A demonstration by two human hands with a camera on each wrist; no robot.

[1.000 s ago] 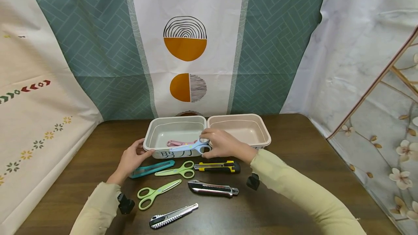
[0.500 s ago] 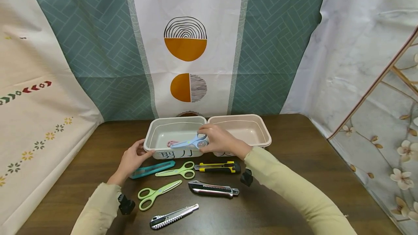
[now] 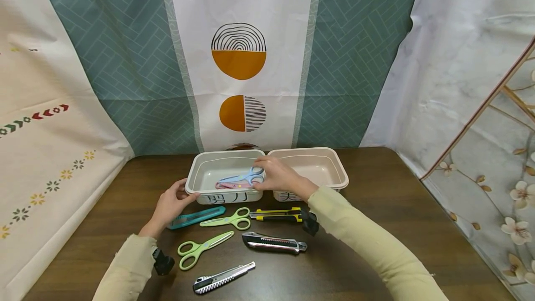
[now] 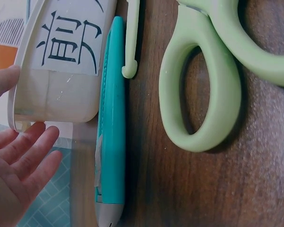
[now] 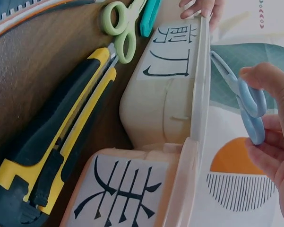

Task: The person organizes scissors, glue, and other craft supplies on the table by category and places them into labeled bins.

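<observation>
A: Two bins sit side by side at the far edge of the table [image 3: 376,199] in the head view. Right hand [image 3: 281,178] pinches the blue scissors [image 3: 244,178] by the handle loops, blades pointing left, held inside the left bin [image 3: 196,175] above the pink scissors [image 3: 221,184] lying on its floor.

B: Left hand?

A: Left hand [image 3: 169,206] touches the left bin's near-left corner, fingers relaxed, clamped on nothing. On the table in front: teal cutter [image 3: 194,216], two green scissors [image 3: 225,220] [image 3: 198,248], yellow-black cutter [image 3: 277,214], dark metal cutter [image 3: 273,242], silver cutter [image 3: 221,278]. Right bin [image 3: 340,175] holds nothing I can see.

B: Left wrist view?

A: Fingers [image 4: 23,156] are spread and straight beside the labelled bin wall, thumb tip at the rim. Teal cutter lies just beside the bin; a green scissor loop is near it.

B: Right wrist view?

A: Fingers [image 5: 269,146] curl round the blue scissors' loop, above the bin rim. Yellow-black cutter lies along the base of both bins.
</observation>
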